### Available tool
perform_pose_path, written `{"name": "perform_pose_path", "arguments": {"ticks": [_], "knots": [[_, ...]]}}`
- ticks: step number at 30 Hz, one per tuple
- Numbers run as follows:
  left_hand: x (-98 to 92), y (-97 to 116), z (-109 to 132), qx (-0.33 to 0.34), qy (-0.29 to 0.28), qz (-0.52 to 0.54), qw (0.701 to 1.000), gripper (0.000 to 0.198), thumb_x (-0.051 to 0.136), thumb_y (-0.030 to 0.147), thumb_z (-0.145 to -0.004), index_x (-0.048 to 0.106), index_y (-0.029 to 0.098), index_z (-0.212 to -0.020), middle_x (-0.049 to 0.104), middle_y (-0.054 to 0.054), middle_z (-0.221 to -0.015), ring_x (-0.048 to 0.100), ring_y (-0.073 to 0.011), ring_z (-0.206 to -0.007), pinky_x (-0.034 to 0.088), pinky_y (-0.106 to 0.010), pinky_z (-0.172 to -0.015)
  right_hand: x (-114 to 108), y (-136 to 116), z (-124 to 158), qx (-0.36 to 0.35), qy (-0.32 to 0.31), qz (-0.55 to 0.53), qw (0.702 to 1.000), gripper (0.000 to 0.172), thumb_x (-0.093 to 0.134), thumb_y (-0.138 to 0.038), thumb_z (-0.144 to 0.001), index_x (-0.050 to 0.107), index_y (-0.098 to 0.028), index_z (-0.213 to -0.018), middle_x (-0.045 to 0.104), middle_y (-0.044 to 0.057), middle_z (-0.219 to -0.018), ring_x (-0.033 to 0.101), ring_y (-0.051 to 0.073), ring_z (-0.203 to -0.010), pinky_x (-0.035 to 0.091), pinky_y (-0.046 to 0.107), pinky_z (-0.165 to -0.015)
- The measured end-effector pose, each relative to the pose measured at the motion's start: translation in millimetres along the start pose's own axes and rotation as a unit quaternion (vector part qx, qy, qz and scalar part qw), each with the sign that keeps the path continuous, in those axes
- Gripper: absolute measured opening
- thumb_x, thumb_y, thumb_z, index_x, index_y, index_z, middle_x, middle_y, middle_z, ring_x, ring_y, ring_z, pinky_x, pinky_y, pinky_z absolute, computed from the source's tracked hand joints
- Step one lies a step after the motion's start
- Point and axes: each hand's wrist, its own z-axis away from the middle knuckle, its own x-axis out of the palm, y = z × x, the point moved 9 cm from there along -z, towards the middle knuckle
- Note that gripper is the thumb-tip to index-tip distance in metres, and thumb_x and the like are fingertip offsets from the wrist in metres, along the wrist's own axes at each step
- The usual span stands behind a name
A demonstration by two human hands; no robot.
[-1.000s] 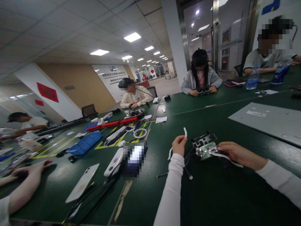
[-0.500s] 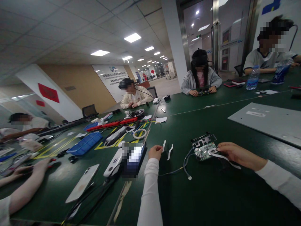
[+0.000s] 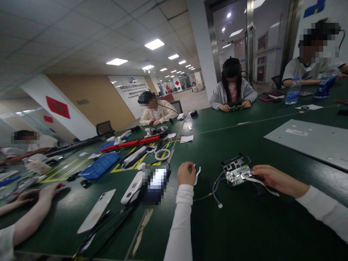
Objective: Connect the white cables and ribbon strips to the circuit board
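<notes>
My right hand point(image 3: 268, 177) pinches the right edge of a green circuit board point(image 3: 236, 176) joined to a black metal frame. A white flat ribbon cable point(image 3: 262, 182) runs from the board under my right fingers. Grey-blue wires point(image 3: 215, 188) with a white plug lie on the table at the board's left. My left hand point(image 3: 187, 173) is closed, thumb and fingers together, just left of a loose white strip point(image 3: 198, 176). What it holds, if anything, is hidden; a second strip cannot be made out.
Left of my left arm lie a lit device point(image 3: 156, 183), a white power bank point(image 3: 133, 187), a white phone point(image 3: 97, 211) and a blue tray point(image 3: 100, 165). A grey metal panel point(image 3: 312, 141) is at the right. A co-worker's hands point(image 3: 45, 194) are at the far left.
My left hand has moved right, over the spot where the nearer white strip lay, and that strip is now hidden. My right hand and the board have stayed in place.
</notes>
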Motion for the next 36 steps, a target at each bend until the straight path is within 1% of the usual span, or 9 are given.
{"name": "perform_pose_path", "arguments": {"ticks": [2,5,8,17,22,25,30,33,36], "knots": [[18.3,38.8,12.0,0.048,-0.05,0.099,0.993,0.01,0.055,0.016,-0.069,0.063,0.02,-0.074,0.059,-0.003,-0.076,0.053,-0.016,-0.076,0.04,-0.027,-0.075,0.0,0.9,-1.9,0.0,0.002,0.004,1.0,0.025,0.06,-0.032,-0.071,0.058,-0.021,-0.093,0.057,0.004,-0.1,0.053,0.019,-0.095,0.046,0.031,-0.079],[60.6,93.7,41.0,0.099,-0.197,0.203,0.954,0.015,0.06,0.022,-0.067,0.065,0.02,-0.081,0.061,-0.004,-0.079,0.054,-0.017,-0.079,0.042,-0.027,-0.073,-2.1,2.0,-5.7,-0.007,0.011,0.009,1.0,0.024,0.06,-0.031,-0.07,0.059,-0.021,-0.091,0.058,0.003,-0.097,0.054,0.02,-0.092,0.046,0.031,-0.078],[85.9,120.2,63.2,0.089,-0.255,0.216,0.938,0.018,0.063,0.025,-0.066,0.066,0.019,-0.082,0.062,-0.005,-0.079,0.055,-0.0165,-0.078,0.043,-0.027,-0.073,-2.8,1.9,-8.2,-0.018,0.013,0.014,1.0,0.02,0.059,-0.031,-0.069,0.059,-0.021,-0.087,0.06,0.003,-0.094,0.055,0.02,-0.09,0.046,0.03,-0.076],[96.8,141.1,74.5,0.111,-0.276,0.199,0.934,0.015,0.062,0.023,-0.066,0.065,0.019,-0.081,0.061,-0.002,-0.076,0.055,-0.0126,-0.069,0.046,-0.024,-0.062,-2.7,-1.7,-7.7,-0.026,0.03,0.023,0.999,0.019,0.06,-0.03,-0.068,0.057,-0.019,-0.083,0.059,0.003,-0.092,0.054,0.019,-0.092,0.045,0.028,-0.077],[74.1,145.9,65.0,0.145,-0.219,0.232,0.937,0.011,0.057,0.019,-0.07,0.064,0.017,-0.079,0.06,-0.003,-0.08,0.056,-0.012,-0.071,0.047,-0.023,-0.064,-3.8,1.2,-5.3,-0.01,0.028,0.009,1.0,0.025,0.061,-0.033,-0.068,0.056,-0.019,-0.088,0.057,0.004,-0.096,0.055,0.019,-0.089,0.046,0.03,-0.076],[40.1,115.5,38.9,0.106,-0.111,0.264,0.952,0.013,0.057,0.021,-0.071,0.062,0.016,-0.081,0.061,-0.004,-0.082,0.057,-0.0134,-0.076,0.047,-0.026,-0.069,-2.7,-0.7,-1.8,-0.007,0.03,-0.002,1.0,0.027,0.061,-0.033,-0.069,0.054,-0.019,-0.091,0.056,0.004,-0.098,0.055,0.018,-0.09,0.047,0.03,-0.076],[-12.6,-5.5,-3.3,-0.09,0.063,0.233,0.966,0.016,0.061,0.024,-0.064,0.059,0.014,-0.076,0.06,-0.001,-0.068,0.058,-0.013,-0.063,0.048,-0.026,-0.063,-1.5,-1.4,1.3,0.005,0.032,0.003,0.999,0.028,0.062,-0.032,-0.07,0.053,-0.02,-0.093,0.056,0.003,-0.098,0.055,0.017,-0.091,0.048,0.03,-0.076],[-27.0,-62.3,-7.0,-0.182,0.081,0.091,0.976,0.01,0.059,0.018,-0.062,0.059,0.016,-0.072,0.06,0.001,-0.065,0.059,-0.0125,-0.061,0.048,-0.025,-0.064,-0.3,-0.5,1.1,0.007,0.015,0.001,1.0,0.029,0.061,-0.032,-0.071,0.051,-0.019,-0.096,0.056,0.004,-0.1,0.054,0.018,-0.094,0.047,0.031,-0.079],[-31.5,-83.0,-2.2,-0.214,0.061,-0.039,0.974,0.01,0.058,0.015,-0.062,0.06,0.017,-0.072,0.061,0.001,-0.064,0.059,-0.0128,-0.064,0.046,-0.024,-0.067,1.0,0.4,0.3,0.007,-0.007,0.007,1.0,0.03,0.059,-0.034,-0.073,0.051,-0.018,-0.097,0.055,0.005,-0.103,0.052,0.018,-0.097,0.046,0.032,-0.081]]}}
